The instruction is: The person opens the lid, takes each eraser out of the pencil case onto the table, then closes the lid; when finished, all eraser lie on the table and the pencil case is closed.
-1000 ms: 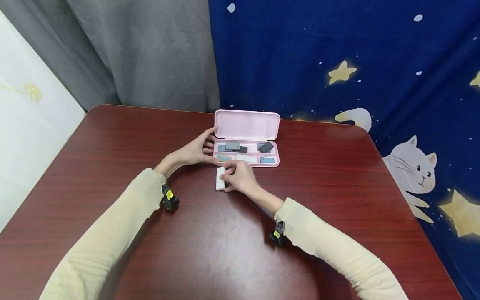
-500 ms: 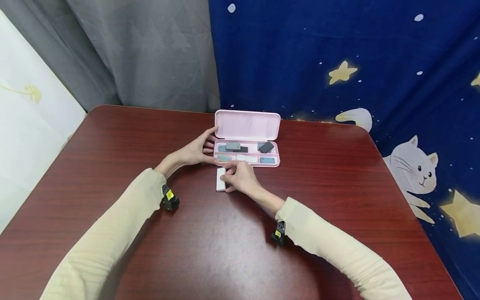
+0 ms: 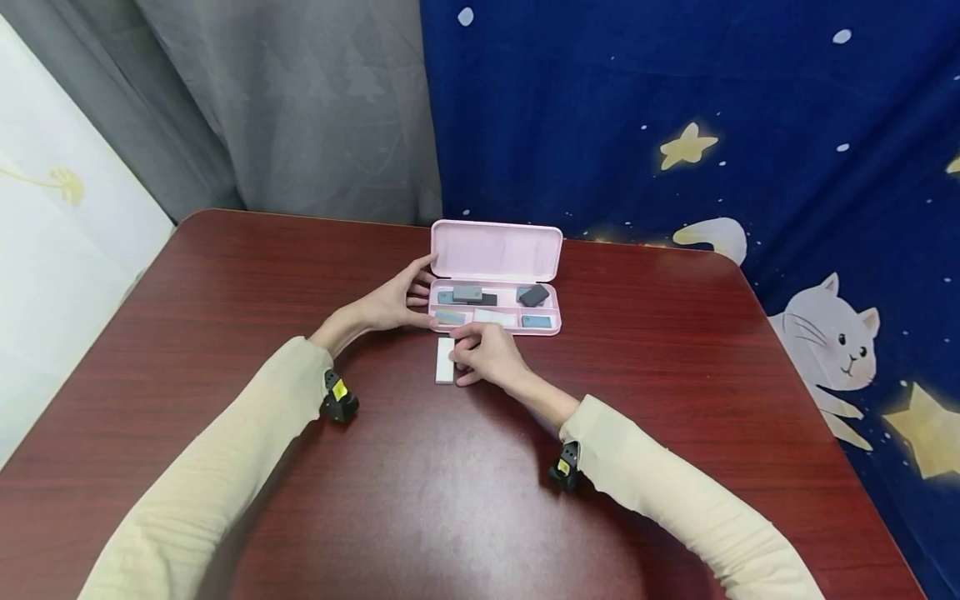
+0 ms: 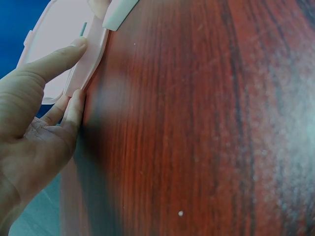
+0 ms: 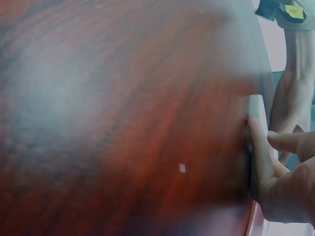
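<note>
A pink pencil case (image 3: 558, 321) stands with its lid raised, holding several flat grey, blue and black pieces and a white one. At its left end, my left hand (image 3: 386, 302) has its fingers spread; the thumb (image 4: 61, 60) lies against the front wall and other fingertips touch the end. In front of the case is a slim white rectangular block (image 3: 445, 362); its exact kind is unclear. My right hand (image 3: 491, 357) pinches the block's right side in the head view. In the right wrist view, one finger (image 5: 261, 152) lies along the block, whose underside is hidden.
A dark red wooden table (image 3: 420, 500) extends around the case. Behind its far edge hang a grey curtain (image 3: 315, 117) and a blue star-patterned curtain (image 3: 555, 108). Each wrist carries a small black camera.
My right hand has shifted slightly to the right, and the thumb now covers less of the white block's face. The left hand stays at the case's left end.
</note>
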Motion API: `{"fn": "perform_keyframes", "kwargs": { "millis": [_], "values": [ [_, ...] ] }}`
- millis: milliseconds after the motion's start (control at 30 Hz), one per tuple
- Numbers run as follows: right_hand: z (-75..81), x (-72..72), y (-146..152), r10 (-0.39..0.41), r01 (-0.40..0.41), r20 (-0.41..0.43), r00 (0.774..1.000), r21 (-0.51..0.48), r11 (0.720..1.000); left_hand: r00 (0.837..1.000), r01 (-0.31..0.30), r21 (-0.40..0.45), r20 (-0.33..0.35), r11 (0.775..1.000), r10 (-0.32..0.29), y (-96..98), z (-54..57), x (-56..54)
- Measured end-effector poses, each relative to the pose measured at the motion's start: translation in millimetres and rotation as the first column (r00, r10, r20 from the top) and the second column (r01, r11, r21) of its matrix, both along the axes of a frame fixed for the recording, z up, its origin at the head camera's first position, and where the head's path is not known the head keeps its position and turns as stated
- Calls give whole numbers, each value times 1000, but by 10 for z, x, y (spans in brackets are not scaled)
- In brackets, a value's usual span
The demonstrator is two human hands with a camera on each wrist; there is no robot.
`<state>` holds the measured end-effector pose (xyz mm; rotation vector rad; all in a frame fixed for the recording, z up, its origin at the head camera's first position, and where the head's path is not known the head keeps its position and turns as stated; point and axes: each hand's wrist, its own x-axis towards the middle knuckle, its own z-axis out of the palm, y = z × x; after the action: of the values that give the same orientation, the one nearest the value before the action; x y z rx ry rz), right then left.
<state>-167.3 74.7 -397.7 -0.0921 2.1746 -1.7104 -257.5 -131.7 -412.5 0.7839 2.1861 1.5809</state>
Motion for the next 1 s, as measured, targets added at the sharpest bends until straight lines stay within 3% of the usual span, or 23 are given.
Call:
{"fn": "perform_keyframes", "kwargs": {
  "millis": [633, 900, 1000],
  "values": [
    [88, -118, 236, 101, -98, 62, 993, -49, 994, 1000, -13, -21, -20, 1000, 13, 17, 48, 34],
    [201, -267, 436, 70, -69, 27, 997, -35, 997, 998, -30, -30, -55, 999, 28, 20, 41, 37],
    [226, -332, 520, 49, -49, 17, 999, -10, 999, 998, -30, -31, -64, 999, 28, 38, 140, 100]
  ]
}}
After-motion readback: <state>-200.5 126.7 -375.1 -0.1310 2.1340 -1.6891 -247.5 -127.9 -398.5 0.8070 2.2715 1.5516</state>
